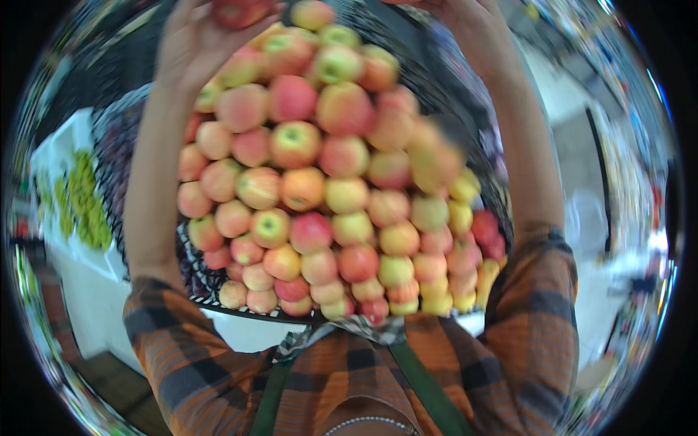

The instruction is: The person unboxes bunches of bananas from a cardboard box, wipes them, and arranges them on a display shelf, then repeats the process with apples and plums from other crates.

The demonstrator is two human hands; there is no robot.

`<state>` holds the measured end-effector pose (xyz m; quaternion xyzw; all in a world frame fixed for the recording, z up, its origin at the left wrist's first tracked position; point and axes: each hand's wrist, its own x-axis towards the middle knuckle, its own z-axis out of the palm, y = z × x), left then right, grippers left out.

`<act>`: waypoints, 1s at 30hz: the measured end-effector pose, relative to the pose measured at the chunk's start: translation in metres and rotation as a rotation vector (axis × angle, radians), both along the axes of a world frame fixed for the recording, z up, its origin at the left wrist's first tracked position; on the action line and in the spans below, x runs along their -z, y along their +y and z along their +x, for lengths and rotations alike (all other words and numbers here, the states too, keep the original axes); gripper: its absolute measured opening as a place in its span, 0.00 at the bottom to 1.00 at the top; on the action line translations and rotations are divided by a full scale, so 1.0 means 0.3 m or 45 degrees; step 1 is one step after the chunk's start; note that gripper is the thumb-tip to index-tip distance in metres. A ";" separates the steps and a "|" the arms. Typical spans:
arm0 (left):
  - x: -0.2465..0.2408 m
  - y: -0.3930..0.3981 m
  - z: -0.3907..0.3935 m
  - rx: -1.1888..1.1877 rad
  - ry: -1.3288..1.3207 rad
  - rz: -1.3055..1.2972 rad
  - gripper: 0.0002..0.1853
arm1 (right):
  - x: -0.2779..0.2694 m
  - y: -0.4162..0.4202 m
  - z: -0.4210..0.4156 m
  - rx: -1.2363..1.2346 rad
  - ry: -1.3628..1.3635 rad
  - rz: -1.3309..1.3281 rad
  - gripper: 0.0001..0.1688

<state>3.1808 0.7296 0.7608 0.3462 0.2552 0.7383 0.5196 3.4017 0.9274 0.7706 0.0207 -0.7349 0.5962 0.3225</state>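
Observation:
At the top left my left hand [191,38] is curled around a dark red apple [240,12]. My right hand [452,11] reaches to the top edge, where its fingers are largely cut off. A sliver of something red [401,1] shows beside it, too little to tell whether it is held. Between my forearms rises a stacked pile of red and yellow apples [301,188]. They sit in a black basket [251,315] against my front. On the pile's right side a few apples are blurred.
Dark grapes [117,141] lie in a basket to the left, beside green grapes [84,201] in a white crate [52,144]. Purplish packaging [455,52], blurred, lies beyond the right forearm. Pale floor [594,294] and blurred shelves [649,163] are farther right.

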 end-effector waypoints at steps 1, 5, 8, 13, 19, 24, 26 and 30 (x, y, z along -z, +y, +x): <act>0.019 0.019 0.076 -0.006 0.097 -0.047 0.29 | 0.028 0.029 0.120 0.025 0.035 -0.030 0.30; 0.098 -0.007 0.445 -0.017 0.237 -0.169 0.27 | 0.137 0.002 0.648 0.347 -0.142 0.007 0.32; 0.206 0.022 0.668 -0.104 0.471 -0.360 0.31 | 0.268 -0.060 0.943 0.532 -0.389 -0.134 0.35; 0.348 0.132 0.990 -0.104 1.215 -0.272 0.33 | 0.458 -0.165 1.204 0.921 -0.706 -0.041 0.38; 0.497 0.234 1.212 -0.020 1.475 -0.167 0.36 | 0.585 -0.224 1.305 1.048 -0.837 0.432 0.35; 0.536 0.293 1.277 -0.136 1.592 -0.068 0.37 | 0.667 -0.217 1.300 0.912 -0.944 0.642 0.37; 0.538 0.306 1.294 -0.198 1.664 -0.075 0.37 | 0.680 -0.216 1.278 0.900 -0.978 0.801 0.36; 0.573 0.308 1.319 -0.397 1.808 -0.103 0.39 | 0.634 -0.206 1.272 0.818 -1.015 0.672 0.31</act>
